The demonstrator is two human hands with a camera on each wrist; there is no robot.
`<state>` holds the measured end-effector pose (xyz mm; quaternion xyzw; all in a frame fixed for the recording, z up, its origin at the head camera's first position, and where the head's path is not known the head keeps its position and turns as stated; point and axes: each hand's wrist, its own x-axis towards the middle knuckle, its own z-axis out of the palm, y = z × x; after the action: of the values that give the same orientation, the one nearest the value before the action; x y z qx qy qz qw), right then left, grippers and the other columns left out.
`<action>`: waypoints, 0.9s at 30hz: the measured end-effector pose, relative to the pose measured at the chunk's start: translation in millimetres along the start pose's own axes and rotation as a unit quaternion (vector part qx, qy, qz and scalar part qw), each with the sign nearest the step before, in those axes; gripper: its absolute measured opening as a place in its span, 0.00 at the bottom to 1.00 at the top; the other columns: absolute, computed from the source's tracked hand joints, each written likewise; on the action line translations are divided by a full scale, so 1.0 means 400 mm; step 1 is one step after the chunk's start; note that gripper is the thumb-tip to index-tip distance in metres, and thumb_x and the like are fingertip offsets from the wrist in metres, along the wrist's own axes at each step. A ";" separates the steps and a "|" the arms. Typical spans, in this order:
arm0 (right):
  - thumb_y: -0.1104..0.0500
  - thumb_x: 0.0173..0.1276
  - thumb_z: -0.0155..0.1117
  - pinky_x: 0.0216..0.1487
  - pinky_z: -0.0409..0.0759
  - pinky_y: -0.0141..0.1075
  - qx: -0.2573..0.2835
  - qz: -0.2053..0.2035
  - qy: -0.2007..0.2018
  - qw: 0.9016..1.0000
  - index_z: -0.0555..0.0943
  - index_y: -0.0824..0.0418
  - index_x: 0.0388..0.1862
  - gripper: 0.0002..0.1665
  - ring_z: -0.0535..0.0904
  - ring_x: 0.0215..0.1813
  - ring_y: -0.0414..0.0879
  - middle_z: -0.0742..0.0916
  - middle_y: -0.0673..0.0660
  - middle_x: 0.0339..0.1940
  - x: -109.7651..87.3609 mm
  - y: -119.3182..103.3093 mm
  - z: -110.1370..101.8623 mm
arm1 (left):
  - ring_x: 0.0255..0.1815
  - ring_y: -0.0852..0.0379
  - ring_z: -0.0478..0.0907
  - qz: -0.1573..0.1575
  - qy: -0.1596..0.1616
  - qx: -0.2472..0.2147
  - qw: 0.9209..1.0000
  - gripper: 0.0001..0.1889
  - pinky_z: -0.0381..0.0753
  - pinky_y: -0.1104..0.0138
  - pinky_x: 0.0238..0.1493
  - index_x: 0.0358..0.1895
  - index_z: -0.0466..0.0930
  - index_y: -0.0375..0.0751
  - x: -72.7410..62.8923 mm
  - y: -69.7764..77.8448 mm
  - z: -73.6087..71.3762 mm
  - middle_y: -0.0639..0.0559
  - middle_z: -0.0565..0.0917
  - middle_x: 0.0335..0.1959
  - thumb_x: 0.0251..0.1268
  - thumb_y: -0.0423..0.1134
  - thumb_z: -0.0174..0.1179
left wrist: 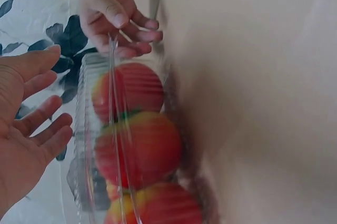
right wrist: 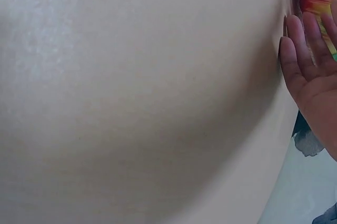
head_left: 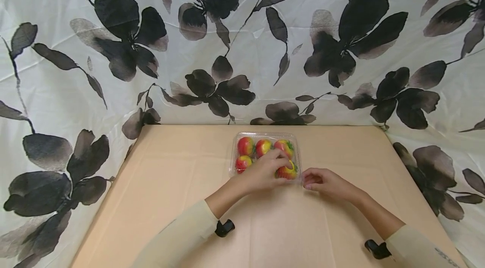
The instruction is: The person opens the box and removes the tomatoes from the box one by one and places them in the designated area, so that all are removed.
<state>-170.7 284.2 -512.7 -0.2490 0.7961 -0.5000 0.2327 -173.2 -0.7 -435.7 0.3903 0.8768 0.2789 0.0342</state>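
head view, fruit box (head_left: 265, 135) under left fingers (head_left: 279, 162), beside right fingers (head_left: 313, 171)

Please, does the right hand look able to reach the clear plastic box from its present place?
Most likely yes. The right hand is at the near right corner of the clear plastic box, with nothing visible in between. The left hand is over the box but leaves that corner free.

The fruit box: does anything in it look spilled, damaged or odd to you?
Nothing stands out. The clear box sits upright on the table, and the fruits in view lie inside it in two rows, with no visible damage. The left hand hides part of the front row from the head view.
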 end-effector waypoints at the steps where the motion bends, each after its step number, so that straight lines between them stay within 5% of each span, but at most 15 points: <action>1: 0.63 0.75 0.65 0.53 0.86 0.24 0.003 -0.003 -0.001 1.000 0.79 0.70 0.57 0.16 0.85 0.51 0.39 0.86 0.69 0.50 0.001 0.000 0.001 | 0.61 0.57 0.75 0.005 0.000 0.011 1.000 0.16 0.79 0.71 0.68 0.52 0.86 0.46 0.003 0.003 0.005 0.52 0.77 0.58 0.63 0.44 0.74; 8: 0.65 0.75 0.63 0.54 0.85 0.25 0.024 -0.013 -0.006 1.000 0.79 0.70 0.55 0.13 0.86 0.54 0.49 0.85 0.71 0.52 0.007 0.005 0.012 | 0.61 0.57 0.72 0.030 -0.003 0.059 0.998 0.14 0.79 0.72 0.65 0.48 0.86 0.46 0.016 0.015 0.045 0.53 0.76 0.59 0.64 0.47 0.74; 19: 0.65 0.78 0.59 0.54 0.86 0.26 0.058 -0.029 0.001 0.998 0.79 0.74 0.51 0.11 0.85 0.50 0.43 0.85 0.74 0.47 0.006 0.007 0.026 | 0.69 0.51 0.70 0.057 0.007 0.143 0.988 0.09 0.75 0.61 0.74 0.46 0.86 0.50 0.021 0.018 0.092 0.50 0.75 0.64 0.67 0.45 0.70; 27: 0.63 0.79 0.60 0.42 0.83 0.28 0.055 0.009 0.024 0.998 0.79 0.75 0.47 0.12 0.82 0.42 0.44 0.86 0.69 0.41 0.011 -0.006 0.038 | 0.68 0.52 0.71 0.052 0.018 0.161 0.985 0.06 0.74 0.62 0.74 0.44 0.87 0.52 0.020 0.008 0.103 0.50 0.77 0.62 0.69 0.45 0.68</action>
<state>-164.2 270.2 -517.1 -0.2162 0.7749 -0.5472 0.2311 -165.0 25.8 -467.6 0.4310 0.8890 0.1426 -0.0596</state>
